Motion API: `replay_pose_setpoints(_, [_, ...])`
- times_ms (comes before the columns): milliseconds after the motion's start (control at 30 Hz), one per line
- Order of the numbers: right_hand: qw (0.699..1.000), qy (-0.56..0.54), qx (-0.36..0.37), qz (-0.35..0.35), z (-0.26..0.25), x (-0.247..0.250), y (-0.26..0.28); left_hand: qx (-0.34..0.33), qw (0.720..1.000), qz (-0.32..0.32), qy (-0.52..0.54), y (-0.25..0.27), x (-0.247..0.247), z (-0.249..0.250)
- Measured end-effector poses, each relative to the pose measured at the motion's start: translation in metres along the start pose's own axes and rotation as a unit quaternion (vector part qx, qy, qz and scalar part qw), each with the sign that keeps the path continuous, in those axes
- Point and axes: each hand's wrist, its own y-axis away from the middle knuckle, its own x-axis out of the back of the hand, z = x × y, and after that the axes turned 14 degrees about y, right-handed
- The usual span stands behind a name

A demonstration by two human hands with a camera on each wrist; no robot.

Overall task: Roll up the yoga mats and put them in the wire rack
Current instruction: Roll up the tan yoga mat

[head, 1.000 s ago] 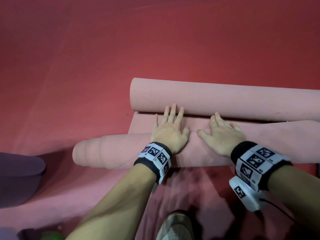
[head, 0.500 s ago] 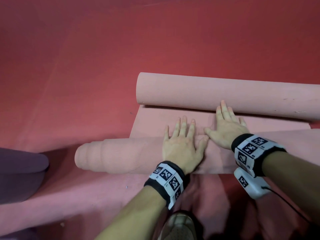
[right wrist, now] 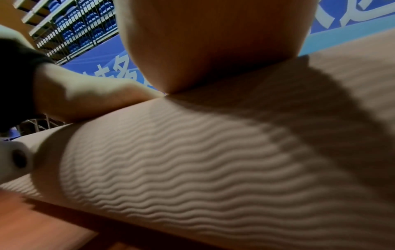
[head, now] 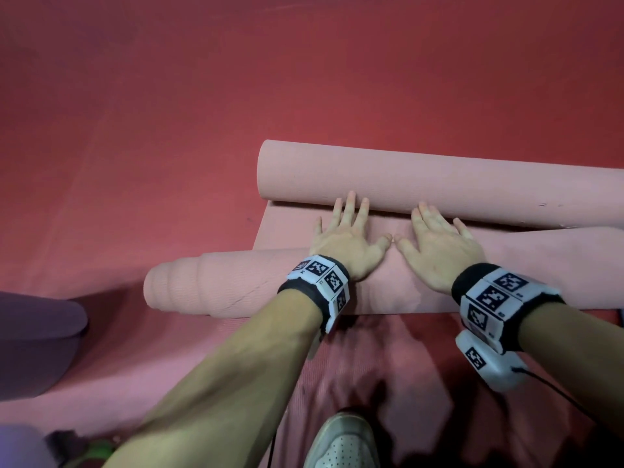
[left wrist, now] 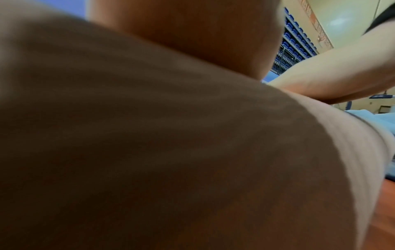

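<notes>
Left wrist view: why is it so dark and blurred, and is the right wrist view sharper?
Left wrist view: the near pink roll fills the lens, shadowed and out of focus. Right wrist view: sharper, its wavy ribs visible, the right hand shadowing it. Head view: evenly lit.

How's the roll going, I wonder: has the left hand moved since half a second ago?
Yes. The left hand slid forward across the near roll: its fingertips were short of the far rolled mat and now reach its edge.
</notes>
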Motion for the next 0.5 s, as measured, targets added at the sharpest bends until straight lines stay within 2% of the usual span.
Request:
replay_pose_setpoints(133, [1.000, 0.007, -0.009, -0.021, -0.002, 0.002, 0.007, -0.007, 1.000, 0.016, 0.000, 0.002, -0.002, 0.000])
replay_pose_setpoints(333, [0.995, -0.025, -0.007, -0.099, 0.002, 0.013, -0.012, -0.036, 0.998, 0.058, 0.007, 0.006, -0.009, -0.002])
replay_pose_setpoints(400, [0.993, -0.047, -0.013, -0.107, 0.006, 0.011, -0.024, -0.068, 0.993, 0.091, 0.024, 0.012, -0.013, -0.002])
replay_pose_setpoints(500, [0.992, -0.061, -0.022, -0.106, 0.009, 0.009, -0.036, -0.179, 0.972, 0.149, 0.036, 0.024, -0.018, -0.004])
